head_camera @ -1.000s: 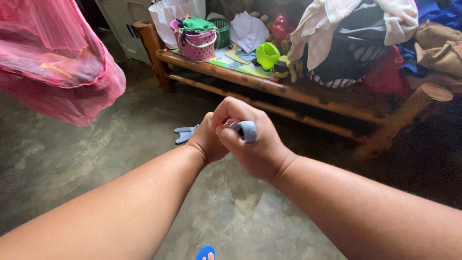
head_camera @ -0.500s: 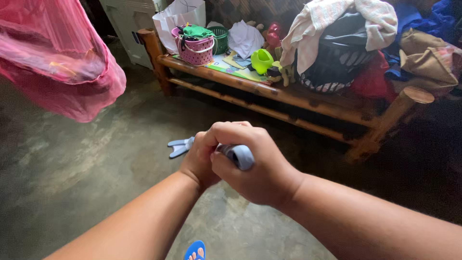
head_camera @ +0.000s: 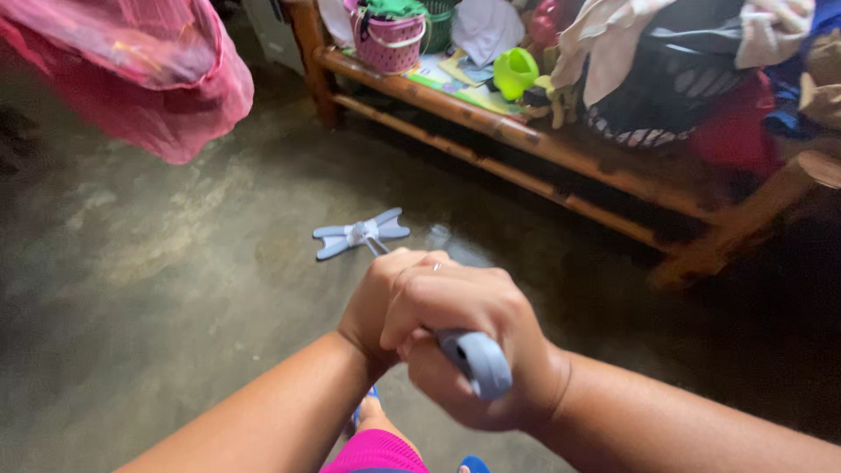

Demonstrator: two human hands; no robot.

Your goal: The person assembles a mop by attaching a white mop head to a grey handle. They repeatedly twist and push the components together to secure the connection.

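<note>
Both of my hands grip the handle of a mop. My right hand (head_camera: 477, 346) is wrapped around the grey-blue handle end (head_camera: 480, 361), which sticks out toward me. My left hand (head_camera: 372, 302) holds the shaft just below it, pressed against the right hand. The thin shaft runs forward and down to the flat, bow-shaped grey-blue mop head (head_camera: 359, 233), which rests on the concrete floor (head_camera: 158, 289) in front of the bench.
A bamboo bench (head_camera: 526, 144) stands across the back, piled with clothes, a pink basket (head_camera: 387, 39), a green cup (head_camera: 515, 70) and a dark laundry basket (head_camera: 674, 88). Pink netting (head_camera: 140, 74) hangs at the upper left. My knee in pink cloth (head_camera: 372, 451) shows at the bottom.
My hands and the handle have come lower and closer to me. The mop head has slid across the floor and sits farther out in front of the bench.
</note>
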